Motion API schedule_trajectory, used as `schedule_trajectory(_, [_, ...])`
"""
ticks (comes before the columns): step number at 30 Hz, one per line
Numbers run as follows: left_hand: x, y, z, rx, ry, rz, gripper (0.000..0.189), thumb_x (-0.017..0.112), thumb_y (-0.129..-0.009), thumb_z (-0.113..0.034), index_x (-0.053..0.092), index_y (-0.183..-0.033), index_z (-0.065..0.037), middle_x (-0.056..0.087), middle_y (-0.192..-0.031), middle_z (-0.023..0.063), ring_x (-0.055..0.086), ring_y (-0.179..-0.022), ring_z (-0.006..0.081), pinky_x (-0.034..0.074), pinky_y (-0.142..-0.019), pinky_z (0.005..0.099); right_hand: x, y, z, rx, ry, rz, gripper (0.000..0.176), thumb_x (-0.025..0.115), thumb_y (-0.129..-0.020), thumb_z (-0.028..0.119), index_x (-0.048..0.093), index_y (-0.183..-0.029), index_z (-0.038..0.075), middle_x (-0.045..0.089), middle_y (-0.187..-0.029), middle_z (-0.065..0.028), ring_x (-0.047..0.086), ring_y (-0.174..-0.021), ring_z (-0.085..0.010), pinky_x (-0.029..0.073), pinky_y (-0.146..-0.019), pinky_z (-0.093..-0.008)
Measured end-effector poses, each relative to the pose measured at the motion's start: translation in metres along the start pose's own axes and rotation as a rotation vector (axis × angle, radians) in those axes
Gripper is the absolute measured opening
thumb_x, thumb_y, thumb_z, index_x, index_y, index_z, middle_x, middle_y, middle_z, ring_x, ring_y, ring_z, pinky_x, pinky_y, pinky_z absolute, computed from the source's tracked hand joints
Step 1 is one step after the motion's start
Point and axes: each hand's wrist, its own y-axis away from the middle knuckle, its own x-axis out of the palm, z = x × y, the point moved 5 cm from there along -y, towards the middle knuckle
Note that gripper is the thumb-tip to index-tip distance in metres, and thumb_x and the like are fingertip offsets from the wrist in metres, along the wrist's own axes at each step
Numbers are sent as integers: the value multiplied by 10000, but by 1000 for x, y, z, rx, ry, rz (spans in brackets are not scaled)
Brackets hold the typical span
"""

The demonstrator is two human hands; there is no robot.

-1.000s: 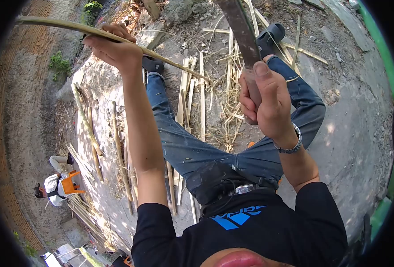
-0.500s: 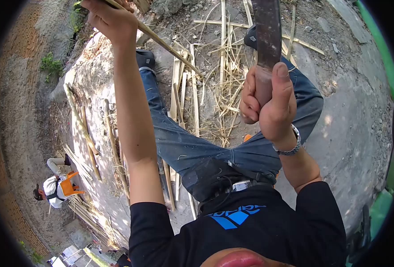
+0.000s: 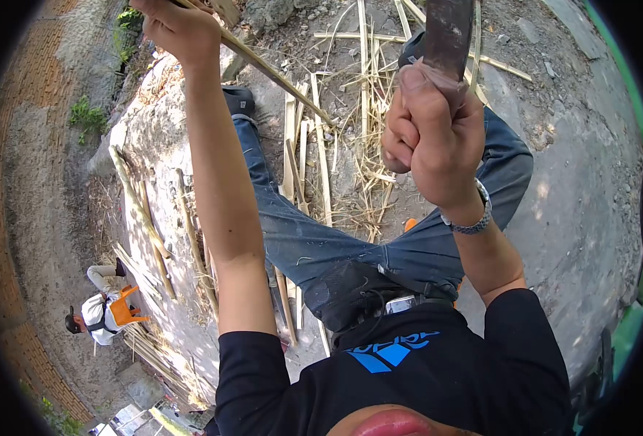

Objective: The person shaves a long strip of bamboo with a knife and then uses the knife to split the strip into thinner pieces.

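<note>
My left hand (image 3: 180, 30) is closed around a long, thin wooden stick (image 3: 263, 67) at the upper left; the stick slants down to the right, its far end over the split strips on the ground. My right hand (image 3: 438, 134), with a watch on the wrist, grips the handle of a wide dark blade (image 3: 449, 36) that points up and leaves the top of the view. Blade and stick are apart. Between my legs lie pale split strips (image 3: 321, 160) and a heap of thin shavings (image 3: 374, 171).
Poles (image 3: 138, 200) lie on the ground to the left. Further left, a person in white (image 3: 95, 312) is beside an orange chair (image 3: 124, 311). Rocks (image 3: 271, 13) are at the top, and a green strip (image 3: 627, 80) runs along the right edge.
My right hand has turned, its thumb now lying across the top of the handle, and the blade has shifted slightly right and up. My left hand still holds the stick, nearly unmoved.
</note>
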Motion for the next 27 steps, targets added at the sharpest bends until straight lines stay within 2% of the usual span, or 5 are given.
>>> schedule_trajectory(5, [-2,5,4,47,6,9,699,190,-1037,-654,423,-720,-76,448,-577,39,423,-479,129,369,-450,269,-45,64,-125,788,456,148,320,648,-969,296,632,-857,-3,466,-595,38,426,-555,-52,370,-510,-271])
schedule_trajectory(13, [-11,-1,17,11,44,-10,692,208,-1044,-642,444,-759,-57,456,-588,35,402,-485,119,355,-460,259,0,17,-22,176,347,71,334,686,-959,251,580,-769,-2,452,-574,27,381,-535,-63,334,-503,-295])
schedule_trajectory(17, [-6,13,-7,-26,32,-46,699,200,-1032,-666,419,-732,-74,423,-577,26,418,-481,117,360,-455,257,-55,66,-137,841,505,185,380,635,-964,325,601,-769,1,476,-573,-12,448,-554,-93,404,-535,-311])
schedule_trajectory(24, [-17,0,6,80,-102,39,732,153,-1025,-678,434,-727,-72,450,-587,48,440,-484,144,384,-453,283,7,12,-14,190,284,117,359,676,-967,290,575,-768,10,421,-561,37,363,-521,-60,302,-487,-283])
schedule_trajectory(27, [-21,-1,15,-18,-37,-7,721,145,-1030,-669,415,-723,-75,442,-581,44,440,-486,151,405,-469,284,-1,30,-72,54,293,21,349,669,-974,284,558,-768,25,425,-547,37,364,-511,-69,314,-485,-300])
